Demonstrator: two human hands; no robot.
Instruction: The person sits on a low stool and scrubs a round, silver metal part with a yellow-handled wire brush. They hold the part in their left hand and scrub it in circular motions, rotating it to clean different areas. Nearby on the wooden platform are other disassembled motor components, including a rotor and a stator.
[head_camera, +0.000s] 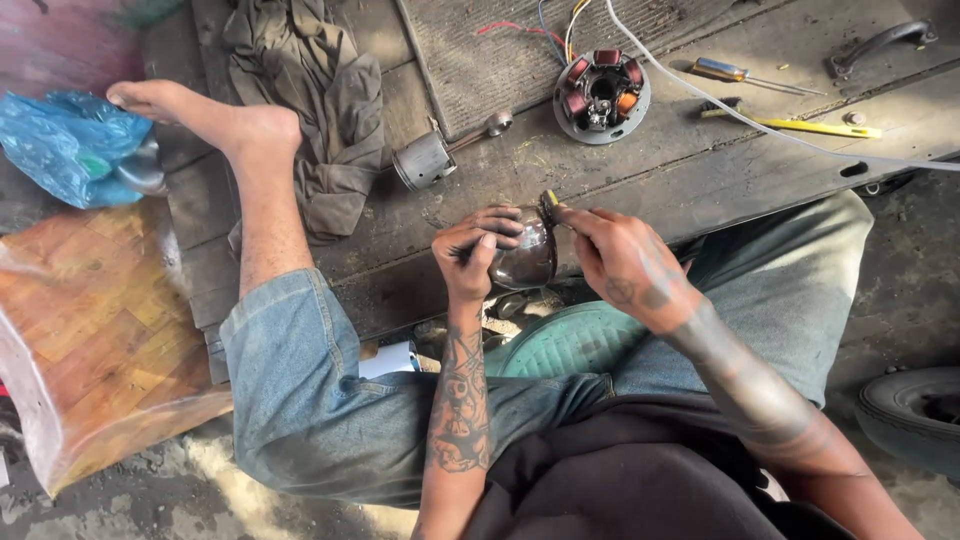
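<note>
Head view: left hand (472, 255) curls tight around a rounded metal part (525, 255), steadying it. Right hand (620, 262) pinches a small brush (548, 206) against its top edge, fingers closed.

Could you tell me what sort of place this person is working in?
Probably a small engine repair workshop: a stator coil plate, a piston with its rod and a screwdriver lie on a grimy wooden bench.

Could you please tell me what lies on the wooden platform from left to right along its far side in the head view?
Blue plastic bag → grey rag → piston with its rod → round stator coil plate → screwdriver → dark metal handle.
</note>
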